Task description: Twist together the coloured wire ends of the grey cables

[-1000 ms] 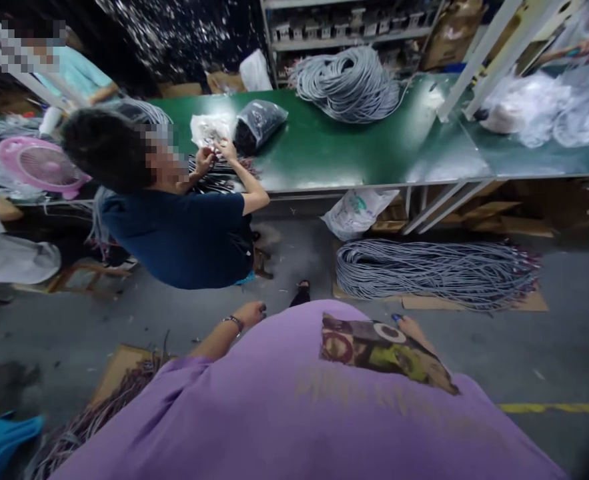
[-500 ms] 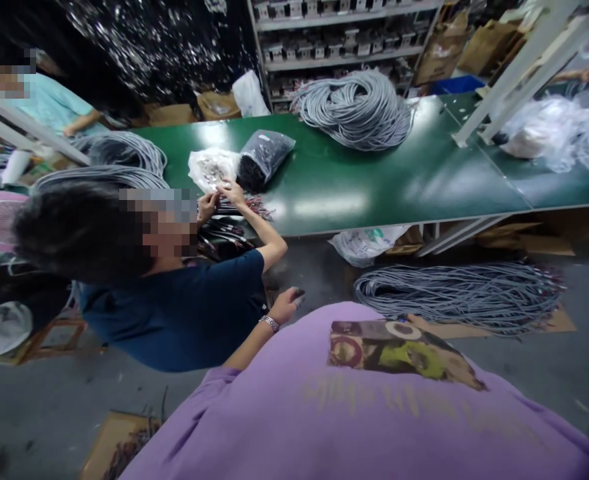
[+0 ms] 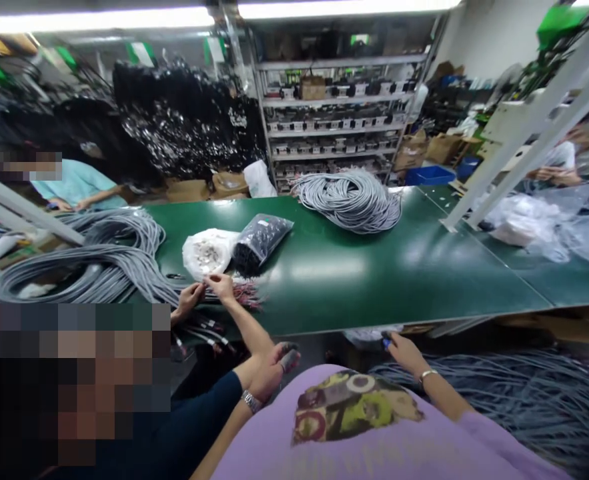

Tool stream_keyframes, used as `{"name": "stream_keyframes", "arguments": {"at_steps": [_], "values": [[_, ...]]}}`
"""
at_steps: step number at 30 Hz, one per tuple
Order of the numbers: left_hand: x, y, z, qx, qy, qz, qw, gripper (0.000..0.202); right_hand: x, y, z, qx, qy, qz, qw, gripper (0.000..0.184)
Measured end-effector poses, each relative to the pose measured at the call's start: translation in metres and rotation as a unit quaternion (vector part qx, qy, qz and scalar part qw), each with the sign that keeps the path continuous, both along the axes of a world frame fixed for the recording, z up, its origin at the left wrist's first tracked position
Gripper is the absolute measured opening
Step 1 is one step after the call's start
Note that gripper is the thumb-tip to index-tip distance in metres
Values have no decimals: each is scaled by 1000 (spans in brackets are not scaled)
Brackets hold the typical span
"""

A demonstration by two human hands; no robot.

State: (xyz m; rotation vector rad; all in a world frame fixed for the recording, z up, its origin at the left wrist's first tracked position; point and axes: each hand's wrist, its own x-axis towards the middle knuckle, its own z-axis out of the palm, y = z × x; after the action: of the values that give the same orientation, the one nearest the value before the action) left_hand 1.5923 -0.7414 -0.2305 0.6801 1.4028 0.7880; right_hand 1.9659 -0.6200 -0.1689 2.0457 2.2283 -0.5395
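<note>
My left hand [image 3: 275, 366], a watch on its wrist, hangs in front of my purple shirt with the fingers curled in and nothing in them. It is close to the dark blue sleeve of a seated co-worker [image 3: 199, 420]. My right hand [image 3: 401, 349], a bracelet on its wrist, reaches out just below the front edge of the green table [image 3: 399, 280], fingers stretched and holding nothing. The co-worker's two hands [image 3: 207, 292] handle cable ends with red tips [image 3: 247, 297] on the table.
On the table lie a white bag of small parts [image 3: 207, 253], a dark bag [image 3: 261, 240], a grey cable coil [image 3: 349, 200] at the back and a large cable bundle [image 3: 99, 260] at left. More grey cable [image 3: 524, 400] lies on the floor at right. Shelving [image 3: 339, 120] stands behind; other people work at both far sides.
The view has risen and come closer to the table. Both my hands have lifted forward; my right hand, half hidden by my shirt before, now reaches toward the table's front edge.
</note>
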Motion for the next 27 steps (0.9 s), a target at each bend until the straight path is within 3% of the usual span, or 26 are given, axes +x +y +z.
{"name": "stream_keyframes", "arguments": {"at_steps": [2, 5, 7, 9, 13, 15, 18, 21, 24, 27], "values": [[-7, 22, 8, 19, 20, 7, 1000, 56, -10, 56, -7, -2, -8, 0, 1000, 29], [-15, 61, 33, 41, 62, -19, 997, 48, -25, 134, -17, 3, -27, 0, 1000, 42], [-20, 96, 52, 60, 89, -55, 993, 46, -31, 174, -27, 5, -44, 2, 999, 48], [-24, 140, 70, 94, 96, -92, 987, 49, -33, 197, -42, 3, -59, 9, 998, 51], [-23, 256, 104, 175, 132, -162, 962, 55, -25, 193, -83, 40, -97, 46, 993, 55], [-13, 324, 119, 263, 212, -182, 923, 49, -19, 178, -99, 65, -87, 57, 992, 54], [17, 427, 135, 379, 305, -196, 851, 56, -13, 159, -109, 55, -74, 52, 994, 54], [51, 513, 138, 349, 385, -240, 820, 62, -13, 149, -110, 39, -65, 42, 996, 56], [75, 569, 127, 263, 446, -290, 805, 60, -14, 142, -111, 38, -68, 39, 996, 59], [85, 590, 111, 223, 462, -292, 807, 62, -15, 136, -113, 44, -76, 42, 995, 62]]}}
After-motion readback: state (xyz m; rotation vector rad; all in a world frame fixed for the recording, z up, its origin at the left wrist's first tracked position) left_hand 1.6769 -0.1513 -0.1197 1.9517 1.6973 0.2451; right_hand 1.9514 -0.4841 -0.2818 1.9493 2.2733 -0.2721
